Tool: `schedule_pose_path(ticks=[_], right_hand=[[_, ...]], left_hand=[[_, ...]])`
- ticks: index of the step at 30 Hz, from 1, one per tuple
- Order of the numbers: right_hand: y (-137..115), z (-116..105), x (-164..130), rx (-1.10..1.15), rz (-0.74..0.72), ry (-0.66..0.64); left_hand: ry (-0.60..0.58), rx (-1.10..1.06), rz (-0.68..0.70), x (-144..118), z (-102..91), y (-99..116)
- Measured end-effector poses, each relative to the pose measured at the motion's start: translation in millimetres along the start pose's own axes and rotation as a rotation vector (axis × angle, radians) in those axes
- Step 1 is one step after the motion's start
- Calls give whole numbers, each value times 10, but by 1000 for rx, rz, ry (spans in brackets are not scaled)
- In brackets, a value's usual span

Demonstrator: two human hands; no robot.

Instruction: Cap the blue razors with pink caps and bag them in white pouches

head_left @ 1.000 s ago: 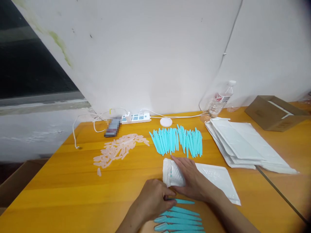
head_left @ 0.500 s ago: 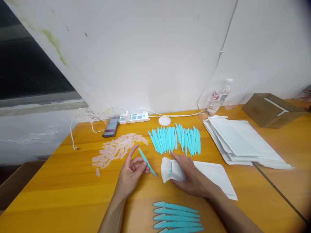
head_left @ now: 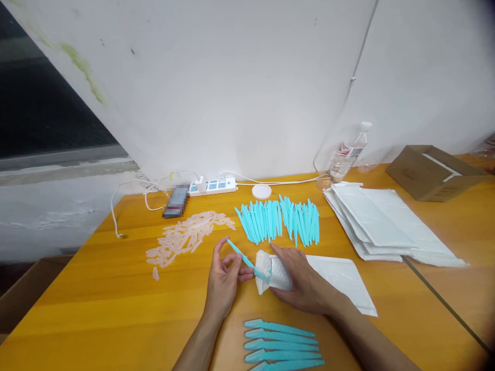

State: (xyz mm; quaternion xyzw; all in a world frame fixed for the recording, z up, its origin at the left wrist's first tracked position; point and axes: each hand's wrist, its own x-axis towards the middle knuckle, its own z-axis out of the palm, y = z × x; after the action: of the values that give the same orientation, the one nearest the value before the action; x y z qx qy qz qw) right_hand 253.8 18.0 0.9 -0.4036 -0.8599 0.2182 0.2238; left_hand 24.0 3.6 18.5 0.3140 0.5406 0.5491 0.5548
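Yellow table [head_left: 96,304] — slim teal stick [head_left: 247,263] entering puffy white mailer [head_left: 332,281].

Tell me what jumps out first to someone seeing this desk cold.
At the near middle, the left hand feeds a turquoise stick into the mouth of a white padded mailer held open by the right hand. Behind them lies a fan of turquoise sticks, with a scatter of pale pink caps to its left.

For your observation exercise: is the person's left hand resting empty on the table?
No, the left hand pinches a teal stick whose tip enters the white padded envelope.
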Motion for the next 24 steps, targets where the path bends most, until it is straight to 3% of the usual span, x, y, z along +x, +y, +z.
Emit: schedule_pose_path(ticks=[3,5,7,9,12,16,18,21,24], right_hand=[[-3,0,3,-4,8,-3],[-5,2,5,0,12,-3],[-11,5,6,12,8,4],[-23,7,8,29,-1,8],[-46,-2,11,39,-11,-8],[-69,-25,22,14,1,-37],[-72,-28,29,1,5,-49],[-64,-17,34,-6,-2,-56],[-49,1,28,-11,-13,-54]], left_hand=[[33,39,-27,26,0,-86],[-10,127,-32,14,26,-143],[-104,323,53,-31,84,-181],[-212,577,223,-92,150,-180],[-352,825,403,-165,178,-79],[-369,930,330,-266,75,156],[-493,1028,318,-350,60,221],[-723,1189,412,-475,136,180],[-779,1310,480,-534,224,64]])
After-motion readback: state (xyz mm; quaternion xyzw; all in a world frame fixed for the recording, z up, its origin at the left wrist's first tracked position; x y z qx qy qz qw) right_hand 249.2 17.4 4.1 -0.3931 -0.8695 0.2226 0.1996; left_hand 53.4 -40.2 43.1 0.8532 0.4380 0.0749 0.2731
